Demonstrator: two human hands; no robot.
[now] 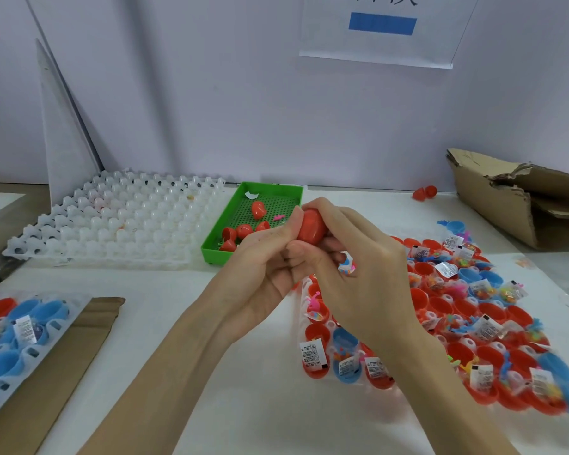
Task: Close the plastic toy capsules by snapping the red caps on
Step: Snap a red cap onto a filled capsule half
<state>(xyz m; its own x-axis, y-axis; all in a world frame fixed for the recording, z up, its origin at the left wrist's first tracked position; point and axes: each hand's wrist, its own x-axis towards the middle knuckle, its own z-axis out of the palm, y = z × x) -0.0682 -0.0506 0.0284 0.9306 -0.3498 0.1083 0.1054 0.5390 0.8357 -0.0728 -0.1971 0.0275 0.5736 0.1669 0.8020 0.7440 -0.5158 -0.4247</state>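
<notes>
A red capsule [312, 225] is held above the table's middle between both hands. My left hand [266, 257] grips it from the left with thumb and fingers. My right hand [352, 257] curls over it from the right, with a small toy packet [346, 266] showing under its fingers. Several loose red caps [243, 230] lie in a green tray [230, 211] just behind my hands. At the right, a clear holder tray [304, 290] carries several open red and blue capsule halves [457, 310] filled with toys and white labels.
An empty white holder tray [112, 218] lies at the back left. Another tray of blue and red halves [20, 333] rests on cardboard [79, 349] at the near left. A torn cardboard box [523, 198] stands at the back right, with a red capsule [424, 193] beside it.
</notes>
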